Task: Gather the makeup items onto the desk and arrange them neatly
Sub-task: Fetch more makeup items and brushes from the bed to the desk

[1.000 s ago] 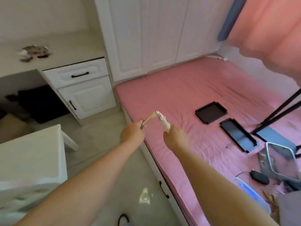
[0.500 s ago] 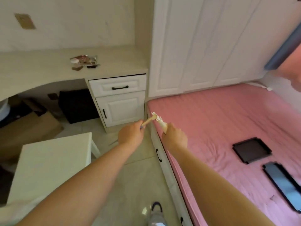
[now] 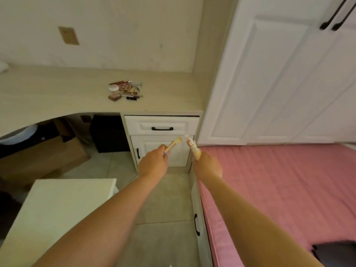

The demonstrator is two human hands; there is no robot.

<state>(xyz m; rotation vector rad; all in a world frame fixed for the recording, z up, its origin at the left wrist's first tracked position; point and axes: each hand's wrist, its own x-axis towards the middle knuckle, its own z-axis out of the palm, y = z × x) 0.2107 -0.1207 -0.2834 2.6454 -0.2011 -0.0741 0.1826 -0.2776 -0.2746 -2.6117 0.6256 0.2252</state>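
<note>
My left hand [image 3: 153,164] grips a slim tan makeup stick [image 3: 173,145] that points up and to the right. A pale tube with a pink pattern [image 3: 193,148] is held upright in my right hand [image 3: 207,166]. Both hands are raised in front of me, over the floor between the desk and the bed. On the beige desk [image 3: 57,93], a small pile of makeup items [image 3: 125,90] lies near its right end: a round compact, palettes and pencils.
White drawers [image 3: 161,128] sit under the desk's right end, with cardboard boxes [image 3: 44,157] and a dark bin in the kneehole. A white stool [image 3: 57,211] stands at lower left. The pink bed [image 3: 279,189] fills the right, a black tray [image 3: 335,253] on it. White wardrobe doors [image 3: 279,74] stand behind.
My view has swung left from the bed toward the desk, which now fills the upper left. Both hands keep their grip on the same two items.
</note>
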